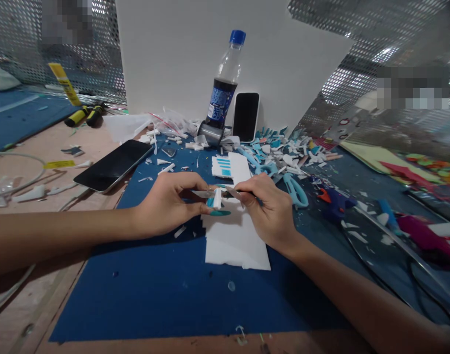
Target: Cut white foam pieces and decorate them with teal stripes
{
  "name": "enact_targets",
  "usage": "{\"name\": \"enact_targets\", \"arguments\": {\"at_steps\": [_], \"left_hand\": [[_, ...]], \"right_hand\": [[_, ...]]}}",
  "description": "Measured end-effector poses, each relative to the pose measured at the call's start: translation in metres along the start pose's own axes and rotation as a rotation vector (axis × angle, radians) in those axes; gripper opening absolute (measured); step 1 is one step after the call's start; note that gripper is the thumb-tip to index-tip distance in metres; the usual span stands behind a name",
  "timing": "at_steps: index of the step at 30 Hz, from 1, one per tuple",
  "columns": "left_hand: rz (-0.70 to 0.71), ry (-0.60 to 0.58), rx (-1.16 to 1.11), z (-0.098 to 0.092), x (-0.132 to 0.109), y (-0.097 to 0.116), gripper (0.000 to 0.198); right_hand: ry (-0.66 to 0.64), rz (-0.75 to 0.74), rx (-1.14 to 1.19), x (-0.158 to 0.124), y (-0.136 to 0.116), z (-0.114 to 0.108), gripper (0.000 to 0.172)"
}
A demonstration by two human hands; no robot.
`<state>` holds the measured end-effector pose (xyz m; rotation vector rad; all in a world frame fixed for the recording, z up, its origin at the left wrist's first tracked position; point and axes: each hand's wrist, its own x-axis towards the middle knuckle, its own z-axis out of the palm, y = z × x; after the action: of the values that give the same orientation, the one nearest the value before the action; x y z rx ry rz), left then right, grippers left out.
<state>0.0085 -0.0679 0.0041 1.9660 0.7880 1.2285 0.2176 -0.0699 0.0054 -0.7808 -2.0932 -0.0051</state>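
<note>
My left hand (168, 201) pinches a small white and teal foam piece (217, 199) and steadies it above a white foam sheet (235, 238). My right hand (271, 209) is closed around the handle of a craft knife (213, 193), whose blade reaches left across the piece toward the left fingers. A thin teal sliver (220, 213) lies just below the left thumb. Both hands hover over a blue cutting mat (154, 290). A second white piece with teal stripes (225, 167) lies just beyond the hands.
A cola bottle (225, 83) and a phone (246, 117) lean against a white board (173, 54) at the back. Another phone (112, 164) lies at the left. Light-blue scissors (295, 189), a glue gun (333, 201), and foam scraps (284, 152) crowd the right.
</note>
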Motion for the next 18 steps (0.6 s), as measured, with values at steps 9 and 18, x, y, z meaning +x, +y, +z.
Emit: {"name": "enact_targets", "arguments": {"at_steps": [9, 18], "left_hand": [[-0.032, -0.055, -0.024, 0.0014, 0.0004, 0.0003, 0.008], [-0.005, -0.035, 0.067, 0.0012, 0.0008, -0.0028, 0.013]], "right_hand": [[0.053, 0.015, 0.028, 0.0010, -0.0042, -0.0010, 0.017], [0.150, 0.326, 0.054, 0.0039, -0.0036, -0.0046, 0.034]]}}
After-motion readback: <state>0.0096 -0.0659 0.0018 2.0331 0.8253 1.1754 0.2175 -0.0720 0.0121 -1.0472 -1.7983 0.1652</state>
